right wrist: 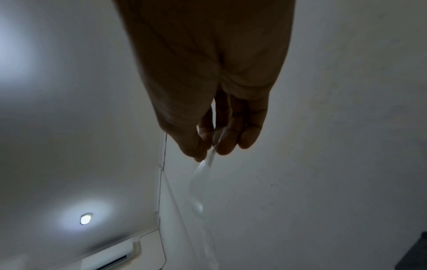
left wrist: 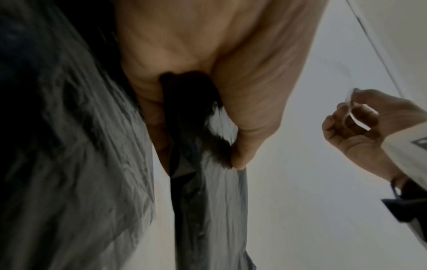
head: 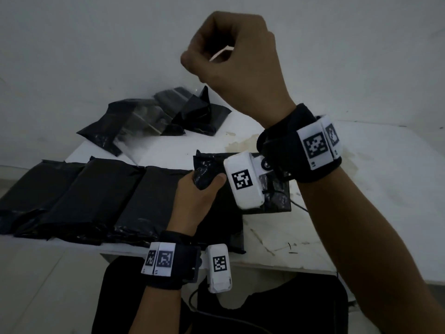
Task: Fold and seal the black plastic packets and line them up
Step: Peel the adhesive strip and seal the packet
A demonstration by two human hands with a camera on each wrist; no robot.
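The head camera looks down and forward from above both hands, taking in the white table (head: 361,189) and the raised right hand (head: 237,61) well above it. The left wrist camera sits close under the left hand (left wrist: 208,64), facing along the palm — the crumpled black plastic packet (left wrist: 203,201) fills its view, with the right hand off to the side. The right wrist camera points up past its fingers (right wrist: 227,140) toward a round ceiling light (right wrist: 86,218) — both wrist views share that thin clear strip (right wrist: 201,175).
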